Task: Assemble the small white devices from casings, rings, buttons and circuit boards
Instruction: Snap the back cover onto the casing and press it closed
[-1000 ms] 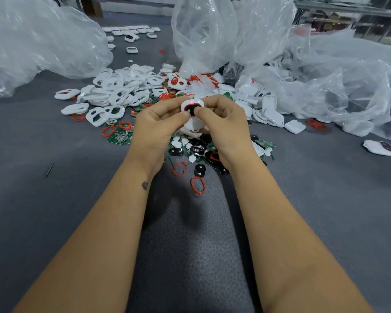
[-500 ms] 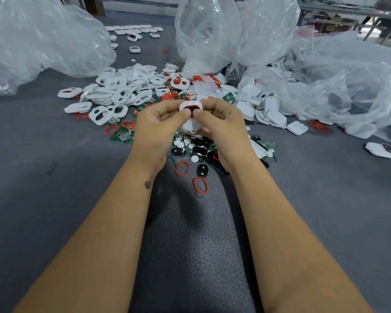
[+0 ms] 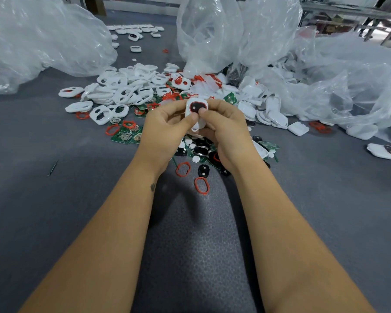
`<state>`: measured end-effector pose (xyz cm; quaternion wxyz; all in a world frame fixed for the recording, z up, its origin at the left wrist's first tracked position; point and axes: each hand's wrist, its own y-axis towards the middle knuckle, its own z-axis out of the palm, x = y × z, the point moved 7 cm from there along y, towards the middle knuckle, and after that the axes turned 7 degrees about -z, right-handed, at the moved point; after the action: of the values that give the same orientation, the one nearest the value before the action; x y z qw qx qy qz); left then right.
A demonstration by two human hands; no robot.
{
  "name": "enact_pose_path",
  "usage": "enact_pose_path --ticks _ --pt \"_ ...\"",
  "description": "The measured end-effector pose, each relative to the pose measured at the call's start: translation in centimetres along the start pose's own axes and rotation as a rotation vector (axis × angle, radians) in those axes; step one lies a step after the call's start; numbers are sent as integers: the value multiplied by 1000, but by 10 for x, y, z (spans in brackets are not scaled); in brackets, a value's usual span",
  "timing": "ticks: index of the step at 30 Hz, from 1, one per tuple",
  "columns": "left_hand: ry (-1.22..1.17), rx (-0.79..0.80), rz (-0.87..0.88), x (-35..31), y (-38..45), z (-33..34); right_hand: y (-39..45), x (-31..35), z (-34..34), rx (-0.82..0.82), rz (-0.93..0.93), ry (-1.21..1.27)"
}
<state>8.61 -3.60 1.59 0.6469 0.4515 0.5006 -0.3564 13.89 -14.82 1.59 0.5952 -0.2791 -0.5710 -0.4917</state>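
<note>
Across grey felt table [image 3: 54, 199], loose casings [image 3: 122, 91] still piling; both left hand [image 3: 165, 129] and right hand [image 3: 226, 129] pinching one white device [image 3: 195, 111], pressing its black button [image 3: 198, 107].

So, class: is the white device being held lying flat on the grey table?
No: both hands hold the device raised above the table.

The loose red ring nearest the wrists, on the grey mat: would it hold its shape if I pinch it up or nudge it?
Probably floppy: the red ring is a thin open loop, and its outline looks slightly uneven. Likely very light, so a nudge should slide it across the grey mat rather than roll it, since it lies flat. Pinching one side may let it sag.
</note>
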Motion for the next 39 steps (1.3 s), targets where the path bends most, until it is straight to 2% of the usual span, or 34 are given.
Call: enact_pose_path --ticks 7,12,17,24,29,35,39 --pt "119 27 -17 2 -5 8 -2 3 -2 -34 -36 -117" --pt "182 25 14 -1 -7 10 -1 -2 -4 -108 17 -95" --pt "209 19 4 3 -5 13 0 -3 -1 -18 21 -154" --pt "260 10 67 0 -8 16 0 -9 -7 -143 103 -89" --pt "209 18 40 2 -5 15 1 -9 -5 -73 108 -55" --pt "-37 12 -24 4 -1 3 4 -5 2 71 100 115" --pt "-67 5 -20 3 0 1 2 1 4 80 -8 11"
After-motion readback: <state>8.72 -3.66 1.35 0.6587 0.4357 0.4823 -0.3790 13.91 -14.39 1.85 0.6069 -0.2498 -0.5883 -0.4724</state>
